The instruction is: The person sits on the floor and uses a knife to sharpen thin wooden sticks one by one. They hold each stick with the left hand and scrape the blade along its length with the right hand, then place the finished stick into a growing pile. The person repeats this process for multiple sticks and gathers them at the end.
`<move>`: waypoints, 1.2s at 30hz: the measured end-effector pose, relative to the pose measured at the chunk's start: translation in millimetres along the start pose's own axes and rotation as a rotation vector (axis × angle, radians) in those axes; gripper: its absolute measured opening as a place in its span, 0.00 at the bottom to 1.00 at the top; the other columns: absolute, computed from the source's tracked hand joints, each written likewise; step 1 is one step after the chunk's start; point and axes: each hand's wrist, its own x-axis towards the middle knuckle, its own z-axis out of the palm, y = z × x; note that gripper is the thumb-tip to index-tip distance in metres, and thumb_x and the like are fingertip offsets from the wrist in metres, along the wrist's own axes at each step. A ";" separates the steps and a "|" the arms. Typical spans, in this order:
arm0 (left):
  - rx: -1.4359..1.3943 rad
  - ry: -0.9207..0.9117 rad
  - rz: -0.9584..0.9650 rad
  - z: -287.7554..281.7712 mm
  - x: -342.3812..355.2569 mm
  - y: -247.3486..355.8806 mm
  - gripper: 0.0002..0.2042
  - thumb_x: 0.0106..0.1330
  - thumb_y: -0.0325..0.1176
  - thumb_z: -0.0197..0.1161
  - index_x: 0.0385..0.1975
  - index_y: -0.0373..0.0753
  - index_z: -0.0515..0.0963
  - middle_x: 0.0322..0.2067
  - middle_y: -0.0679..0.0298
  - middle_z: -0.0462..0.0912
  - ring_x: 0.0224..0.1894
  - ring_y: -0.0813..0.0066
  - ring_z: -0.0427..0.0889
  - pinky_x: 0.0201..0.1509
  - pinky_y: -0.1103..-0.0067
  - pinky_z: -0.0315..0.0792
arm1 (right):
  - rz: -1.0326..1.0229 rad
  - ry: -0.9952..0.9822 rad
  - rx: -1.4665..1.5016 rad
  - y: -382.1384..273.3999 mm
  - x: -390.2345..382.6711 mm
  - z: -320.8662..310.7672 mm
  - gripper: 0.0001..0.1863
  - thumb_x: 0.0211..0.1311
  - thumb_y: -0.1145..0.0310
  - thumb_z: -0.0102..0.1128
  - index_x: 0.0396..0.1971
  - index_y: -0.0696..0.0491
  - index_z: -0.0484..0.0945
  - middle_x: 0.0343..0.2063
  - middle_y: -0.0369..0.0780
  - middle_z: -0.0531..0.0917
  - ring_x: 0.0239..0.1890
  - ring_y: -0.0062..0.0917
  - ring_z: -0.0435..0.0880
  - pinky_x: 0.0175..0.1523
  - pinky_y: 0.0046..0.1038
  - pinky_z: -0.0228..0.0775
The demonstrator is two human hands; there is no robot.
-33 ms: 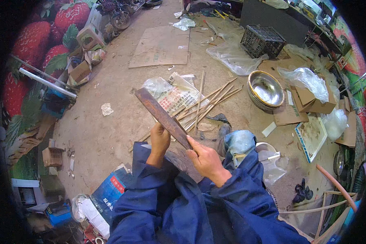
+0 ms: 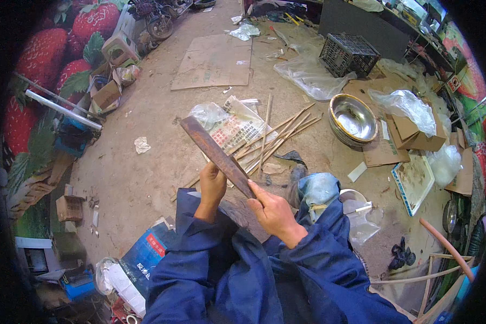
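Observation:
A long, flat, rusty brown bar (image 2: 205,143) slants from upper left to lower right in front of me, over a printed sheet and some thin wooden strips (image 2: 281,137) on the floor. My left hand (image 2: 211,191) is closed on it from the left and below, around its middle. My right hand (image 2: 272,213) holds its lower end, with fingers lying along it. Whether a second piece lies beneath the bar I cannot tell. A crumpled clear plastic bag (image 2: 208,113) rests on the printed sheet (image 2: 237,116) beyond the bar.
At right are metal basins (image 2: 353,121), a black crate (image 2: 348,56), cardboard boxes (image 2: 413,129), a white tray (image 2: 413,183) and a hose (image 2: 445,245). Ahead lies flat cardboard (image 2: 210,62). At left stand stools (image 2: 119,46), a small box (image 2: 69,207) and a blue package (image 2: 148,251).

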 end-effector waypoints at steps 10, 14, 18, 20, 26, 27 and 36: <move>0.151 0.029 0.073 3.2 -1.9 7.7 0.09 0.69 0.21 0.57 0.44 0.29 0.82 0.37 0.64 0.87 0.40 0.79 0.83 0.44 0.81 0.76 | -0.001 0.016 0.039 4.6 -2.2 2.6 0.26 0.69 0.54 0.56 0.61 0.53 0.75 0.36 0.52 0.84 0.36 0.48 0.84 0.39 0.42 0.76; 0.101 0.037 0.059 2.6 -1.6 6.3 0.09 0.69 0.21 0.57 0.44 0.29 0.82 0.37 0.64 0.86 0.39 0.80 0.82 0.44 0.81 0.75 | 0.008 0.012 0.049 4.3 -2.1 2.6 0.26 0.70 0.54 0.56 0.61 0.53 0.74 0.37 0.52 0.84 0.37 0.48 0.84 0.40 0.42 0.77; 0.146 0.039 0.079 1.9 -0.9 3.9 0.09 0.70 0.23 0.58 0.45 0.29 0.82 0.36 0.65 0.86 0.38 0.81 0.82 0.43 0.82 0.75 | -0.011 0.013 0.053 3.4 -1.2 1.2 0.26 0.70 0.54 0.55 0.61 0.54 0.74 0.41 0.53 0.84 0.40 0.49 0.84 0.43 0.41 0.77; 0.093 0.036 0.066 2.0 -0.6 3.4 0.09 0.71 0.24 0.58 0.45 0.29 0.82 0.36 0.65 0.86 0.38 0.81 0.82 0.42 0.82 0.75 | 0.018 -0.017 0.107 3.2 -0.8 -0.4 0.26 0.71 0.55 0.55 0.61 0.56 0.74 0.43 0.54 0.84 0.43 0.49 0.84 0.46 0.41 0.77; 0.092 0.037 0.064 4.2 -0.6 3.7 0.08 0.72 0.26 0.59 0.44 0.30 0.83 0.36 0.66 0.86 0.37 0.82 0.82 0.42 0.82 0.75 | 0.047 -0.088 0.158 3.6 -0.5 -5.6 0.26 0.73 0.57 0.53 0.61 0.61 0.72 0.51 0.56 0.81 0.53 0.47 0.82 0.56 0.35 0.74; 0.069 0.036 0.087 4.5 -0.7 3.6 0.08 0.72 0.26 0.59 0.44 0.30 0.83 0.35 0.66 0.86 0.37 0.82 0.82 0.42 0.82 0.75 | 0.021 -0.076 0.145 3.9 -0.4 -6.1 0.26 0.73 0.57 0.53 0.61 0.61 0.72 0.51 0.56 0.81 0.53 0.47 0.82 0.56 0.35 0.74; 0.154 0.089 0.091 5.5 2.9 6.0 0.09 0.71 0.26 0.61 0.45 0.31 0.82 0.35 0.65 0.86 0.37 0.82 0.82 0.42 0.83 0.75 | 0.200 -0.147 0.167 -2.8 4.4 -6.4 0.26 0.75 0.58 0.50 0.63 0.62 0.70 0.27 0.44 0.84 0.27 0.30 0.83 0.38 0.29 0.76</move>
